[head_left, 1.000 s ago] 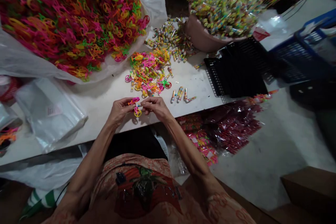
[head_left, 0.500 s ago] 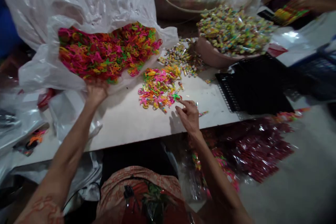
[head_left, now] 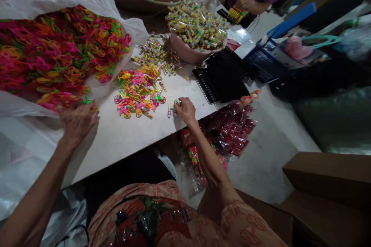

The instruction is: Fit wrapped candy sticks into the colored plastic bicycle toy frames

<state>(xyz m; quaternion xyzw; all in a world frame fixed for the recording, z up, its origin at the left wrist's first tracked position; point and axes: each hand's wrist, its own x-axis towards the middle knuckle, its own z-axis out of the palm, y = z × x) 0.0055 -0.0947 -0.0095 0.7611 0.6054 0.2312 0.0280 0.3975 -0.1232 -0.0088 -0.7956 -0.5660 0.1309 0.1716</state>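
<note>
My left hand [head_left: 77,120] rests at the mouth of a big white plastic bag [head_left: 20,106] full of pink, orange, yellow and green plastic toy bicycles [head_left: 55,56], fingers curled around a few of them. My right hand [head_left: 185,109] lies on the white table [head_left: 127,139], its fingertips pinching small wrapped candy tubes [head_left: 174,104]. One more tube [head_left: 169,112] lies just left of it. A small heap of assembled toy bicycles [head_left: 137,90] sits between my hands.
A pink bowl [head_left: 185,52] heaped with candy tubes stands at the back, loose tubes [head_left: 153,54] beside it. Black plastic trays [head_left: 223,75] and a blue basket [head_left: 265,60] lie to the right. Red packets [head_left: 228,131] are on the floor. Another person's hand [head_left: 246,4] works at the far side.
Both hands held one toy bicycle together a second ago. My left hand then went to the bag of bicycles, and my right hand dropped onto the loose candy tubes.
</note>
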